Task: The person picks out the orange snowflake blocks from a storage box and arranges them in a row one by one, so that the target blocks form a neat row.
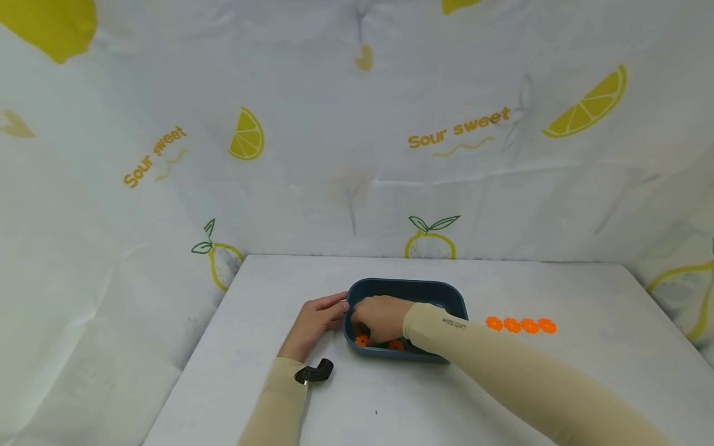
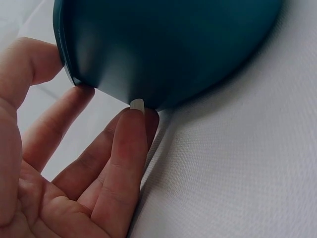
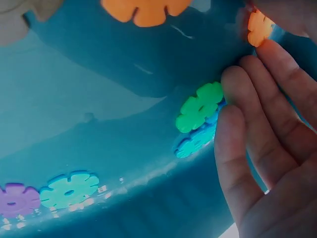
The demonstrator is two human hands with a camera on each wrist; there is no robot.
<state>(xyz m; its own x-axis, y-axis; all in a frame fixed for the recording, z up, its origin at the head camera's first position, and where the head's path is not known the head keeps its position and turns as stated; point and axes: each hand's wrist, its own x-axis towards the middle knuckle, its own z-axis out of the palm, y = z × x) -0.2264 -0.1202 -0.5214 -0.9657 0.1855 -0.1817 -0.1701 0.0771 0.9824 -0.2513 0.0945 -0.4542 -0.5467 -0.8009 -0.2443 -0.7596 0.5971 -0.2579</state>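
Note:
A dark teal basin (image 1: 390,354) with rounded corners stands on the white table. My left hand (image 1: 313,322) is at its left end. In the left wrist view its fingertips touch the outer wall of the basin (image 2: 163,44), with loosely bent fingers. My right hand (image 1: 383,317) reaches down inside. Between its thumb and index finger it pinches an orange flower-shaped disc (image 3: 260,29). Near its other fingertips lie a green flower disc (image 3: 200,108) and a blue one (image 3: 195,141). Another orange flower disc (image 3: 148,11) is on the basin floor.
A row of several orange flower discs (image 1: 520,325) lies on the table right of the basin. Inside the basin, a purple disc (image 3: 19,199) and a turquoise disc (image 3: 69,190) lie along the wall. A lemon-printed cloth (image 1: 334,155) hangs behind the table.

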